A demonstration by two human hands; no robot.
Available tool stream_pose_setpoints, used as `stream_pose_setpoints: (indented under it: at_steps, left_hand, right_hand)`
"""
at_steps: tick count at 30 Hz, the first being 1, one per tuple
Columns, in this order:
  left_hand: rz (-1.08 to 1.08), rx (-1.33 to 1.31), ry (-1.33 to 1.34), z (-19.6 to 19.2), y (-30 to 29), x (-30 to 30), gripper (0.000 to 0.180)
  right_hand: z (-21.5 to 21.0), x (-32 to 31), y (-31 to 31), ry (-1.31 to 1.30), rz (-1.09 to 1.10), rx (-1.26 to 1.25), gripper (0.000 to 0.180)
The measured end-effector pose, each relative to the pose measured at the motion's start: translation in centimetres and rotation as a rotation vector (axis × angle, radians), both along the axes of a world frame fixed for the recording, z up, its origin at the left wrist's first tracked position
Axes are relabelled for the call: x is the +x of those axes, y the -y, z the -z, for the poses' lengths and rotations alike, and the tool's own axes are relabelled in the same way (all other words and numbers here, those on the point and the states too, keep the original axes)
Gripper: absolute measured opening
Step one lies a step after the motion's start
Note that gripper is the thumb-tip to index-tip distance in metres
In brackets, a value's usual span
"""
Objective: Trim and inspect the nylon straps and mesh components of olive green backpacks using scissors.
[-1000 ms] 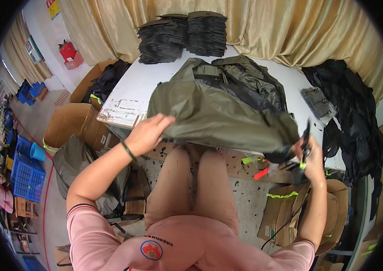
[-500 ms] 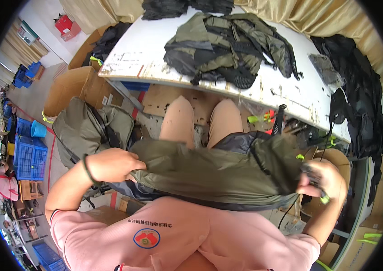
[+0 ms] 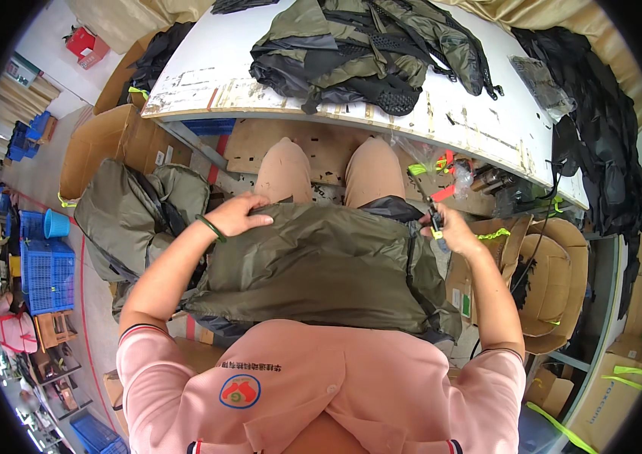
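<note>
Across my lap lies an olive-green sewn fabric piece point(image 3: 313, 257) with dark grey parts; I cannot tell if it is a bag or a garment. My left hand point(image 3: 238, 215) pinches its upper left edge between thumb and fingers. At the upper right edge, my right hand point(image 3: 453, 229) grips a slim dark tool point(image 3: 434, 213) with a long narrow tip pointing up and away; its exact kind cannot be made out. The right fingers are close to the fabric, and whether they touch it is unclear. More olive fabric point(image 3: 120, 216) is heaped to my left.
Ahead stands a white table point(image 3: 207, 83) with a pile of olive and black pieces point(image 3: 366, 57). Cardboard boxes stand left point(image 3: 98, 151) and right point(image 3: 555, 280). A black cord point(image 3: 530, 261) hangs at the right. Black items point(image 3: 593, 129) are stacked far right. Blue crates point(image 3: 49, 272) stand left.
The fabric has been spread and shifted away from my body. My right hand has moved left and away from me with the tool; the left hand has moved farther away along the fabric's edge.
</note>
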State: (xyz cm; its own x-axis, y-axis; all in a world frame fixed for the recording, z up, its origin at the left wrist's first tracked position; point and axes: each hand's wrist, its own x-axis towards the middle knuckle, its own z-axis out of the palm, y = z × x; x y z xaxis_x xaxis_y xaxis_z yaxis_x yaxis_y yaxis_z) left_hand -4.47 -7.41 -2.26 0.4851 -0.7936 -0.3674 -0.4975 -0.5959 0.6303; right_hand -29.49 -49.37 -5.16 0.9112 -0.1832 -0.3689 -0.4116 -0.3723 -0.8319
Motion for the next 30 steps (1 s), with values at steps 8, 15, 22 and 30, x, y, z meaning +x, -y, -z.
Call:
stream_pose_setpoints:
  at_steps: [8, 15, 22, 30]
  left_hand:
    - [-0.093, -0.349, -0.206, -3.3, 0.0, 1.9, 0.034]
    - [-0.07, -0.293, -0.331, -4.8, 1.6, 4.5, 0.035]
    - [-0.043, -0.315, -0.676, -1.1, 2.8, 6.3, 0.042]
    - [-0.121, -0.328, -0.745, 0.7, 2.3, 7.1, 0.041]
  right_hand:
    - [-6.6, 0.5, 1.6, 0.105, 0.065, -0.033, 0.029]
    - [-7.9, 3.2, 3.9, 0.121, 0.062, -0.048, 0.031]
    - [-5.3, 5.8, 3.7, -0.163, 0.082, -0.028, 0.035]
    - [-5.1, 9.4, 3.7, 0.016, -0.059, -0.218, 0.04]
